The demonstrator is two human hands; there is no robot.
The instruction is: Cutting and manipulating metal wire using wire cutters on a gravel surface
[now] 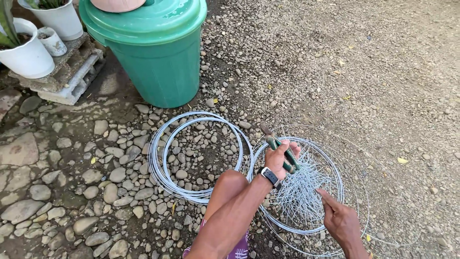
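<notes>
The left hand has its grip pressed tight around green-handled metal pliers. The right hand has its grip spread, one finger pointing at a bunch of short cut silver wire pieces. The bunch lies inside one of two shiny round wire coils on the stony ground. Far left stand one big green plastic bin and three white pots.
</notes>
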